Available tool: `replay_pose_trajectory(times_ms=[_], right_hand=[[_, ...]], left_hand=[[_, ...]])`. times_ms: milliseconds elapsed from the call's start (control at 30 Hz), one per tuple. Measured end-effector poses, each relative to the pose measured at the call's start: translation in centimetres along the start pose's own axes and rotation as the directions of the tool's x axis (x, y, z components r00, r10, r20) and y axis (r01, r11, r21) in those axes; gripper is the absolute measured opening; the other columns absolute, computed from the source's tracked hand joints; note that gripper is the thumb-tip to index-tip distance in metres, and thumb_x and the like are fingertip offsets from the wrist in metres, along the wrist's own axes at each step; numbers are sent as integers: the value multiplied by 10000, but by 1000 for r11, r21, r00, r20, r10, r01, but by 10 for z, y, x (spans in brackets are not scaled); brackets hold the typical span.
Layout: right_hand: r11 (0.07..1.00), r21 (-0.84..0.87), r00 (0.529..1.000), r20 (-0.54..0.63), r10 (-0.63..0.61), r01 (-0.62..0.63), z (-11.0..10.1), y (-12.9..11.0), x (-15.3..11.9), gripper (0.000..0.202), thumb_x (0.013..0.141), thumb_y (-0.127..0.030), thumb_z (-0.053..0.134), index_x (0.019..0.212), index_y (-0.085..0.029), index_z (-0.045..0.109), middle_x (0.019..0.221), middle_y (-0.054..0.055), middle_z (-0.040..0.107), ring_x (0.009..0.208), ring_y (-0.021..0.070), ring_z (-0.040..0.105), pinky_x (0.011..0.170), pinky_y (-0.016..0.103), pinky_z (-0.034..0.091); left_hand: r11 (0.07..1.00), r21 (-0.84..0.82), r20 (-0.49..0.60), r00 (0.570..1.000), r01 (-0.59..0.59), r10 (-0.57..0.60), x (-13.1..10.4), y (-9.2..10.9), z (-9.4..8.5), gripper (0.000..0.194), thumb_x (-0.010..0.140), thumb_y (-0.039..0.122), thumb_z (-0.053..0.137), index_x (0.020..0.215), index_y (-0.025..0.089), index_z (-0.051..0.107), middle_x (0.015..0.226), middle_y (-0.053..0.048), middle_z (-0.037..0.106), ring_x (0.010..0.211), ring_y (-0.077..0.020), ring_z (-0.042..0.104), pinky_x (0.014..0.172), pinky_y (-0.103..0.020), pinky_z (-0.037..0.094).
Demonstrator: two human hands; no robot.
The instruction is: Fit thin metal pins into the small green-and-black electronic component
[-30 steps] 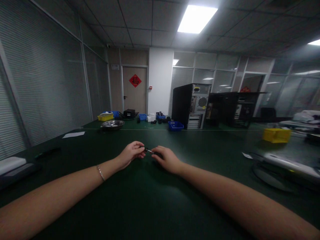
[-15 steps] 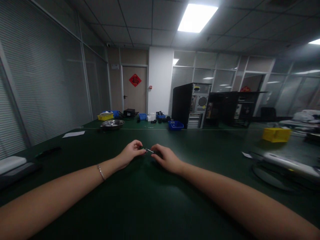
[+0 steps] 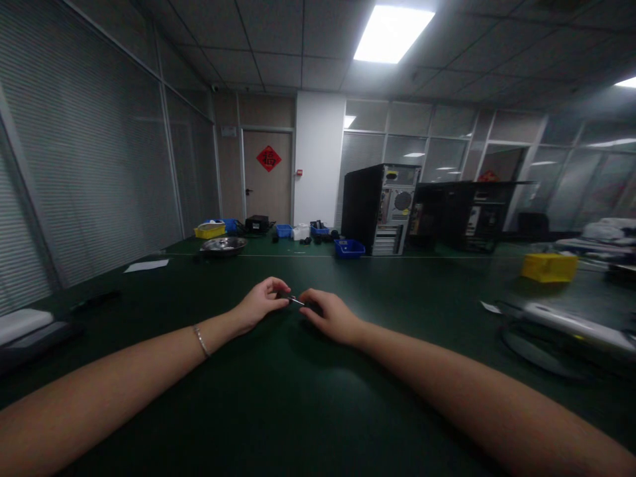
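Observation:
Above the dark green table (image 3: 278, 411), my left hand (image 3: 262, 303) pinches a small dark part (image 3: 287, 297) between thumb and fingers. My right hand (image 3: 330, 315) is closed around the dark handle of a screwdriver-like tool (image 3: 297, 301), whose thin metal shaft points left and reaches the small part. The two hands are close together but apart. Fingers hide most of the small part, and its details are too small to tell.
Ahead stand a metal bowl (image 3: 223, 246), a blue bin (image 3: 349, 249) and a black computer case (image 3: 380, 209). Right: a yellow box (image 3: 549, 267) and a white device with cable (image 3: 579, 326). Left: paper (image 3: 146, 265) and a white-and-grey device (image 3: 30, 331).
The small part in my left hand has tilted slightly and shows less green. Both hands keep nearly the same place and hold.

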State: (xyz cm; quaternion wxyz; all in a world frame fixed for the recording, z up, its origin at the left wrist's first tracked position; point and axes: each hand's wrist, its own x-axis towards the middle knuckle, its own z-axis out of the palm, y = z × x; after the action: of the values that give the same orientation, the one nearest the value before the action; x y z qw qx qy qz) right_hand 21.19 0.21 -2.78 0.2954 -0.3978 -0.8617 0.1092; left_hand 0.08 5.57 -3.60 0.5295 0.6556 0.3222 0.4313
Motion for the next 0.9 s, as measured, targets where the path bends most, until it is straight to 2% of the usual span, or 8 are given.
replay_pose_trajectory(times_ms=[167, 233, 400, 567, 667, 800, 900], right_hand=[[999, -17, 999, -14, 32, -33, 2, 1, 0, 359, 881, -295, 554, 1224, -201, 506, 916, 41, 645, 738, 159, 584, 656, 257, 444], [1000, -15, 1000, 14, 17, -17, 1, 1, -1, 356, 888, -297, 540, 1230, -201, 516, 971, 54, 650, 776, 165, 593, 672, 260, 453], [998, -17, 997, 53, -51, 52, -1, 1, 0, 298, 907, -287, 504, 1177, -193, 587, 1106, 74, 643, 960, 198, 599, 824, 300, 464], [997, -33, 996, 67, -64, 66, -1, 4, 0, 289, 902, -289, 514, 1158, -197, 610, 1098, 73, 650, 968, 204, 608, 852, 310, 468], [998, -12, 995, 78, -68, 69, -2, 3, -1, 299, 904, -286, 508, 1175, -201, 600, 1144, 73, 639, 1011, 209, 603, 881, 317, 465], [998, 22, 997, 49, -68, 67, -2, 0, -2, 345, 905, -269, 502, 1243, -214, 539, 1195, 70, 623, 1047, 212, 595, 898, 332, 462], [999, 22, 999, -13, -45, 45, 0, 1, -1, 357, 899, -253, 509, 1255, -233, 507, 1167, 59, 633, 1014, 208, 607, 879, 336, 467]], left_hand=[[1000, -23, 79, 997, -14, 16, 2, -3, -2, 332, 654, 71, 730, 929, 149, 561, 979, -46, 633, 964, -188, 620, 911, -352, 453], [1000, -27, 95, 995, -6, 8, 2, -4, -2, 328, 653, 83, 741, 921, 150, 564, 982, -45, 633, 956, -188, 625, 907, -354, 456], [1000, -25, 81, 997, 7, -5, 1, -3, -3, 356, 646, 103, 765, 932, 152, 559, 977, -46, 634, 937, -188, 632, 900, -369, 465], [993, -116, 101, 995, 25, -13, 0, 1, 0, 447, 630, 97, 776, 985, 157, 512, 941, -58, 670, 966, -205, 643, 949, -397, 442], [988, -150, 87, 996, 46, -34, -1, 3, 1, 439, 648, 128, 775, 995, 155, 506, 953, -74, 679, 975, -218, 649, 954, -406, 437], [995, -93, 32, 998, 48, -45, -2, 3, 0, 374, 690, 165, 742, 1001, 155, 534, 989, -83, 668, 925, -214, 651, 884, -386, 462], [1000, -17, 58, 998, 17, -16, -2, 2, -1, 319, 728, 172, 692, 1023, 160, 573, 1006, -72, 654, 909, -197, 637, 840, -343, 467]])
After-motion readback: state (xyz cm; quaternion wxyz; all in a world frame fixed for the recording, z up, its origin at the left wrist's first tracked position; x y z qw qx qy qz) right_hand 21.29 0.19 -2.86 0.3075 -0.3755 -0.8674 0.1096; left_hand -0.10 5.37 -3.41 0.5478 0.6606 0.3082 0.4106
